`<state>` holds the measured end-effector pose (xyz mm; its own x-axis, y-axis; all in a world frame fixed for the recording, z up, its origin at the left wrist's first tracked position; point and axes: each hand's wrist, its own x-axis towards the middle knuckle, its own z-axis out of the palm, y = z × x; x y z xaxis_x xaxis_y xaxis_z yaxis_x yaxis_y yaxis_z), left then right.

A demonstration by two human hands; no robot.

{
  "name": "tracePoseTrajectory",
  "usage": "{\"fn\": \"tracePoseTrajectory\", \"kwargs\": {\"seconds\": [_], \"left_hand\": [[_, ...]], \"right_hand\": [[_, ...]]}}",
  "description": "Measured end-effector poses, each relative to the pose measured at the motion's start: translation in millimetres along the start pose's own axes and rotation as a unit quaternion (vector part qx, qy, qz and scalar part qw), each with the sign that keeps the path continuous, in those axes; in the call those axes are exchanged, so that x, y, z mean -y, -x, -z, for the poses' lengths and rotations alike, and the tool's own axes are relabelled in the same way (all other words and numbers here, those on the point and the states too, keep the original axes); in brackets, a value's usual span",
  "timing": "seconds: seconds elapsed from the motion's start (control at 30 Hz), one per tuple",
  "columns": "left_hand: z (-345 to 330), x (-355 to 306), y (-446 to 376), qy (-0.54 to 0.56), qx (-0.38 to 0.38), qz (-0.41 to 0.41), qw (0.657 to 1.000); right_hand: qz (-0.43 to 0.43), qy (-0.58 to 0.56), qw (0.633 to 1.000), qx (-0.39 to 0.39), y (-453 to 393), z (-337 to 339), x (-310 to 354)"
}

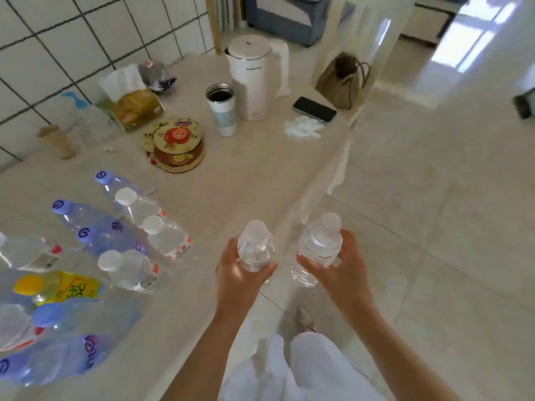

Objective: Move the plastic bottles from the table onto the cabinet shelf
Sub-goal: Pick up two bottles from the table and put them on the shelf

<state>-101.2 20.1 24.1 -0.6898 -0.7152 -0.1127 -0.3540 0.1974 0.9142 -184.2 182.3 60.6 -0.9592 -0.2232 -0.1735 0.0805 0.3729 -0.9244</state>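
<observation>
Each hand carries one clear bottle with a white cap. The left hand [241,270] has its grip wrapped round the left bottle [256,247] at lower centre of the frame, right at the worktop [231,180] edge. The right hand [344,264] grasps the right bottle [318,247] just beside it, already out over the floor [434,227]. By the look of it this is the carrying step: two bottles are lifted clear, and the next move calls for turning towards the cabinet shelf, which is not in view, and setting them upright there.

More bottles [127,241] stand crowded at the lower left of the frame, some with purple caps, one with a yellow cap [27,284] and a yellow label, so plenty of the job remains.

Writing is mostly too blurred to read. The purple caps bear a swirl mark. The white kettle [252,76], upper centre, carries a small dark brand word, and the bottle labels show red and white patches only.
</observation>
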Motion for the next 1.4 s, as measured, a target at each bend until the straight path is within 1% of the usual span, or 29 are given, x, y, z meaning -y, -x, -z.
{"fn": "tracePoseTrajectory", "kwargs": {"seconds": [0.13, 0.17, 0.27, 0.37, 0.5, 0.67, 0.77, 0.97, 1.1, 1.3, 1.4], "left_hand": [[-19.7, -5.3, 10.6, -0.012, 0.086, -0.069, 0.994], [-29.9, -9.9, 15.3, -0.02, 0.118, -0.087, 0.989], [-48.9, -19.8, 23.6, -0.032, 0.178, -0.096, 0.979], [-82.4, -33.4, 42.1, -0.05, 0.258, -0.11, 0.959], [-127.6, -50.4, 77.6, -0.063, 0.342, -0.127, 0.929], [-187.2, -66.8, 148.4, -0.072, 0.439, -0.165, 0.88], [-222.3, -75.1, 207.5, -0.078, 0.485, -0.195, 0.849], [-287.3, -82.8, 328.7, -0.09, 0.558, -0.176, 0.806], [-328.1, -96.1, 408.4, -0.099, 0.609, -0.181, 0.766], [-386.3, -113.0, 496.7, -0.112, 0.661, -0.21, 0.712], [-419.7, -122.5, 533.8, -0.11, 0.687, -0.224, 0.682]], "right_hand": [[-0.032, -0.024, 0.995, -0.09, 29.7, 26.1, -18.1], [-0.041, -0.032, 0.992, -0.118, 37.7, 36.9, -22.8], [-0.051, -0.028, 0.985, -0.16, 53.4, 55.8, -32.7], [-0.076, -0.052, 0.969, -0.229, 78.3, 87.7, -50.8], [-0.103, -0.065, 0.944, -0.305, 116.3, 129.2, -73.2], [-0.142, -0.092, 0.897, -0.408, 179.5, 189.1, -105.6], [-0.162, -0.114, 0.867, -0.457, 226.2, 229.7, -128.6], [-0.181, -0.118, 0.824, -0.524, 312.2, 306.0, -169.8], [-0.199, -0.119, 0.788, -0.57, 361.0, 352.2, -195.4], [-0.249, -0.125, 0.721, -0.634, 407.2, 408.8, -231.7], [-0.261, -0.123, 0.693, -0.66, 421.5, 439.6, -248.0]]}}
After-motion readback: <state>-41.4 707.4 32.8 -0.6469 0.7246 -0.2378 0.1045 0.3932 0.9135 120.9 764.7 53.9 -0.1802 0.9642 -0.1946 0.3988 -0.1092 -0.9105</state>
